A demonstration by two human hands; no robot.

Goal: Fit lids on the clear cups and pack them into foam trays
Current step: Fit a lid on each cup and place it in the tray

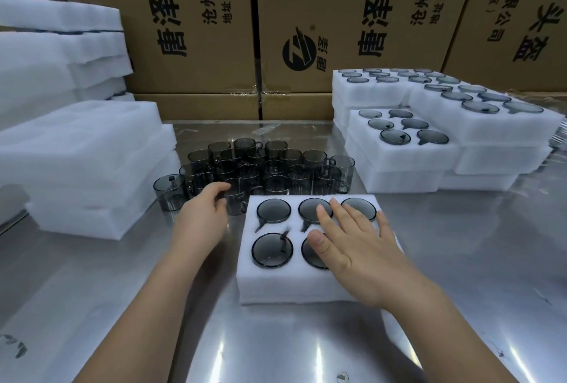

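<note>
**Clear smoky-grey lidded cups (pixel 273 210) packed in the middle tray, 5 showing**

Watching the head cam from my desk. The white rectangular foam tray (pixel 276 284) sits on the shiny steel table (pixel 460 275), dead centre and close to the person. I count 3 lidded cups in the far row and 2 in the near row. Each one is sunk in its own round pocket. The near-right corner is under the right hand, so no idea what's in it.

The right hand (pixel 359 247) is flat over the tray, fingers straight and fanned apart. Its index tip is over the far-middle lid and its thumb over the near-middle lid. It's not gripping anything.

The left hand (pixel 202 210) is at the bunch of loose cups (pixel 276 164). They're the same grey see-through plastic, open-topped and upright, just behind the tray. Its fingers are curled against the nearest cup (pixel 234 201), by the tray's far-left corner. Can't tell whether that one's really pinched or only touched.

1 stray open cup (pixel 168 192) stands a bit apart on the left, beside a stack of plain white foam blocks (pixel 86 168). On the right are stacked filled foam trays (pixel 399 161). Brown printed cardboard boxes (pixel 196 29) run along the back.
</note>
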